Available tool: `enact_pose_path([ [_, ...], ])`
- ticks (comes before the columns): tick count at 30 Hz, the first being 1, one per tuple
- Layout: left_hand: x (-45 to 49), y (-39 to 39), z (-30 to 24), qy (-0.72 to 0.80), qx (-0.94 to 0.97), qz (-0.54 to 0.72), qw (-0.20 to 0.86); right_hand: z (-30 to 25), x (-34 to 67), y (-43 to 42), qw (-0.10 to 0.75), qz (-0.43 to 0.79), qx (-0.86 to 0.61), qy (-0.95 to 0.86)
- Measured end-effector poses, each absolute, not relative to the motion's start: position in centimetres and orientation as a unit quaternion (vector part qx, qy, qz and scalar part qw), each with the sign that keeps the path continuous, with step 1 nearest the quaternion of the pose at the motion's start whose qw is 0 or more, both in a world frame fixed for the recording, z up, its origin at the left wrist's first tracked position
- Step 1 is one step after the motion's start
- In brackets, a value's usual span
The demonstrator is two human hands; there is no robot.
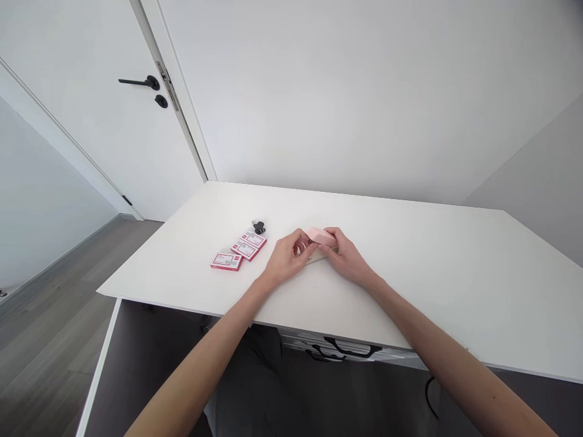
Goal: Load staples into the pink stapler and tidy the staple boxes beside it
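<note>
Near the middle of the white table, my right hand (pixel 345 256) is closed around a small pink object with flat, angled sides (pixel 322 236), which looks like a stapler. A flat beige piece (pixel 317 255) shows beneath it, mostly covered by my hands; I cannot tell whether the two are joined. My left hand (pixel 290 254) is at the left end of the pink object, thumb and fingertips pinched together. A small dark bit shows at those fingertips, too small to name. Left of my left hand lie several small red-and-white boxes (pixel 249 245), two of them side by side.
Behind the boxes lie black clips (pixel 259 227). A single red-and-white box (pixel 226 261) sits closer to the table's left edge. The white tabletop (pixel 432 273) extends to the right. Drawers with black handles (pixel 353 349) are below its front edge. A white door (pixel 104 121) stands at the left.
</note>
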State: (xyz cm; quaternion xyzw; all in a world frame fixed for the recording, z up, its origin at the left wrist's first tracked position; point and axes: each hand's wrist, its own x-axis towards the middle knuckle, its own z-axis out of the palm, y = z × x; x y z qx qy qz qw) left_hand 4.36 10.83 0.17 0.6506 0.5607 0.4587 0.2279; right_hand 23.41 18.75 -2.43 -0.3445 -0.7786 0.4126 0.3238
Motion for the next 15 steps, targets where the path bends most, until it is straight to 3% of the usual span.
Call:
enact_pose_path([
  [15, 4.2, 10.9, -0.36, 0.553, 0.669, 0.445, 0.222, -2.71, 23.46, 18.99, 0.323, 0.441, -0.332, -0.768],
])
